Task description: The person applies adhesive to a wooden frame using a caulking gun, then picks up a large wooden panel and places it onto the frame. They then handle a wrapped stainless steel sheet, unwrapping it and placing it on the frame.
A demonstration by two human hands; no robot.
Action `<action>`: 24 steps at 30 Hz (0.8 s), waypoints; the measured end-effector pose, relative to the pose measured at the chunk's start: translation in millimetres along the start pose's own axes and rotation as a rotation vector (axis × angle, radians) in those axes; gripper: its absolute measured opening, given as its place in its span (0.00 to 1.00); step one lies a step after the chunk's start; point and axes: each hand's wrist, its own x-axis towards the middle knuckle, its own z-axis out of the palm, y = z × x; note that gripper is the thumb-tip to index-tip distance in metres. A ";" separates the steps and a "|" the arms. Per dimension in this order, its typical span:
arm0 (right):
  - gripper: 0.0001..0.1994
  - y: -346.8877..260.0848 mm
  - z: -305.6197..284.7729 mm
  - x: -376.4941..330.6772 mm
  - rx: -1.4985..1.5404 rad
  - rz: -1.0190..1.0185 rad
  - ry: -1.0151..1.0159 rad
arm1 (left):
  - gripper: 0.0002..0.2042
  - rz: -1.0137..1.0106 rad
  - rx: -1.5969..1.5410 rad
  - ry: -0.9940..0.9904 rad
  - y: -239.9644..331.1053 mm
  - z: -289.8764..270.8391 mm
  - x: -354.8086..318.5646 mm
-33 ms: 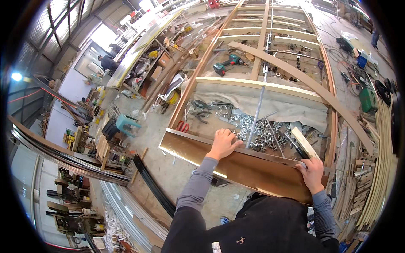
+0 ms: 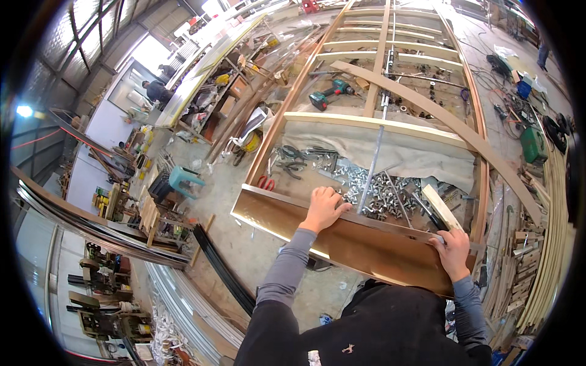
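Observation:
A long bronze-coloured metal panel [image 2: 372,253] lies along the near end of a large frame, its shiny face toward me. My left hand [image 2: 325,209] is curled over its top edge near the middle, fingers on the far side. At the right end, my right hand [image 2: 452,251] grips the same edge, thumb on top. Just beyond the panel lies a heap of loose bolts [image 2: 390,195], with a thin metal rod [image 2: 372,168] across it. A pale wood block [image 2: 442,207] sits near my right hand. Red-handled pliers or scissors [image 2: 265,183] lie left of my left hand.
The frame's pale crossbar [image 2: 378,127] spans beyond the bolts. Past it sits a green-and-black cordless drill [image 2: 332,94]. A curved brown strip [image 2: 445,113] crosses the frame's right side. A turquoise stool [image 2: 184,180] stands at left; a person [image 2: 157,91] is far back left.

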 end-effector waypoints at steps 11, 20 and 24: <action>0.14 39.6 -32.1 3.1 0.038 -0.005 0.012 | 0.21 0.145 -0.041 -0.222 57.3 -44.0 43.2; 0.19 70.8 -15.3 13.9 0.106 0.045 -0.240 | 0.21 0.406 -0.048 -0.306 -48.0 0.6 55.2; 0.24 74.9 -6.8 7.8 0.249 0.191 -0.411 | 0.15 0.097 -0.224 -0.432 15.3 16.3 50.6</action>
